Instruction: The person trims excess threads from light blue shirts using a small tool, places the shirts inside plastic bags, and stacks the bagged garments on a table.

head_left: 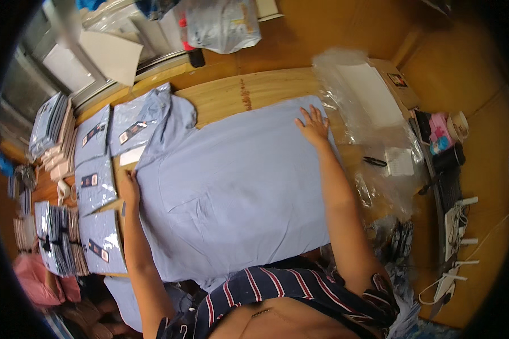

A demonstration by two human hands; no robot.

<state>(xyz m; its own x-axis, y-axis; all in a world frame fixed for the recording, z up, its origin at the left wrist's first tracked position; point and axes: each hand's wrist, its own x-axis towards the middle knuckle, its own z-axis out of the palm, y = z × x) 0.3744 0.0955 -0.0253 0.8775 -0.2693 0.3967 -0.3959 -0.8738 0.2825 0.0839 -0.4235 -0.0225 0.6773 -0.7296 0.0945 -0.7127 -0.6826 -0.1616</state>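
Note:
A light blue shirt [237,169] lies spread across the wooden table, with a pocket-like seam and soft creases toward its lower left. Its near edge hangs close to my body. My right hand [313,125] rests flat on the shirt's far right corner, fingers spread. At the shirt's left edge, the fingers of my left hand [130,185] are curled closed on the cloth; their tips are partly hidden. Just beyond that hand is a white card [132,156]. Bunched blue cloth [178,116] trails off at the far left, beside the packed shirts.
Bagged, tagged blue shirts [99,181] line the left side, near stacks of packed shirts [51,127]. Clear plastic bags [336,76] and black thread snips [374,161] lie on the right. A dark bottle with a red label [192,48] stands at the back.

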